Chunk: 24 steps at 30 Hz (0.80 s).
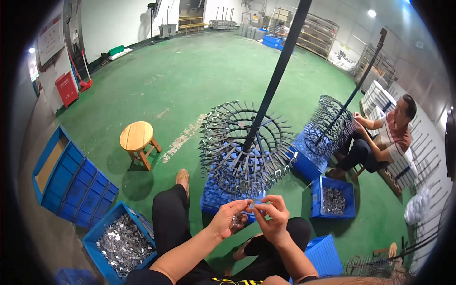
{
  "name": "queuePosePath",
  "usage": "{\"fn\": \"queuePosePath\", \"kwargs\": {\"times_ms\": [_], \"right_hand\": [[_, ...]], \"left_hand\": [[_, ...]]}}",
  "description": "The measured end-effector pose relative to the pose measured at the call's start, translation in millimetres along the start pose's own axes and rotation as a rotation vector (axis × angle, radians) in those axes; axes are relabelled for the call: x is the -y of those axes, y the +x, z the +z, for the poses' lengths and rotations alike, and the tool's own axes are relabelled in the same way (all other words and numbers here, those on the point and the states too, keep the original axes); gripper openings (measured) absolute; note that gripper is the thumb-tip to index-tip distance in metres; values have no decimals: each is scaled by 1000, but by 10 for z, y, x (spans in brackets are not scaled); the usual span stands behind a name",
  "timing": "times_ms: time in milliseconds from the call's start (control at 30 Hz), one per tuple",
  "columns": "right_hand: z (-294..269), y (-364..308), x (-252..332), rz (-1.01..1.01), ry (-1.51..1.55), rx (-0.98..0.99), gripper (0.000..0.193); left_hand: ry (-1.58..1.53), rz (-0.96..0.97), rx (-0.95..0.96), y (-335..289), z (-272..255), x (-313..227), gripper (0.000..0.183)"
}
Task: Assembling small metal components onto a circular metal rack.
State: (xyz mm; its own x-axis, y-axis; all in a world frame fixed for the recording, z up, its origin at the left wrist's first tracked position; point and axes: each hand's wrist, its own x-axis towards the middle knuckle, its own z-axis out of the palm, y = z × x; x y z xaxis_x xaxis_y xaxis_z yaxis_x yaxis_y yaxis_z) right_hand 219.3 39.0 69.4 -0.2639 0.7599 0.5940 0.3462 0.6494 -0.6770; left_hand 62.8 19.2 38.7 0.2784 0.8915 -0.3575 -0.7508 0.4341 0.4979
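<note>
In front of my knees, my two hands meet at the fingertips. My left hand [229,219] is closed, with several small shiny metal pieces [237,219] in its curled fingers. Its thumb and forefinger come up against my right hand [274,220], which is closed in a pinch. Something small and shiny shows between the fingertips, too small to name. Just beyond stands a black round rack [247,137] on a tall pole, ringed with tiers of hooks, many carrying small metal pieces. Its lower part is over a blue crate [210,199].
A blue bin of loose metal pieces [124,242] sits at my left, beside stacked blue crates [78,185] and a wooden stool [137,137]. Another blue bin [351,199] with pieces stands at right. A co-worker [387,137] sits there at a second hook rack [327,126].
</note>
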Motion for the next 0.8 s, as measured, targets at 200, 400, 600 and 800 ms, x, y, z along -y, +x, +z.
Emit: {"fn": "queuePosePath", "kwargs": {"times_ms": [200, 400, 600, 800], "right_hand": [[147, -173, -78, -9, 90, -146, 16], [-37, -37, -79, 138, 109, -90, 8], [-225, 197, -132, 152, -144, 52, 5], [-240, 257, -280, 154, -326, 10, 14]], "left_hand": [[223, -46, -88, 23, 30, -59, 15], [747, 321, -138, 109, 156, -244, 14], [1395, 647, 33, 319, 436, -504, 15], [1640, 564, 191, 612, 677, -783, 16]]}}
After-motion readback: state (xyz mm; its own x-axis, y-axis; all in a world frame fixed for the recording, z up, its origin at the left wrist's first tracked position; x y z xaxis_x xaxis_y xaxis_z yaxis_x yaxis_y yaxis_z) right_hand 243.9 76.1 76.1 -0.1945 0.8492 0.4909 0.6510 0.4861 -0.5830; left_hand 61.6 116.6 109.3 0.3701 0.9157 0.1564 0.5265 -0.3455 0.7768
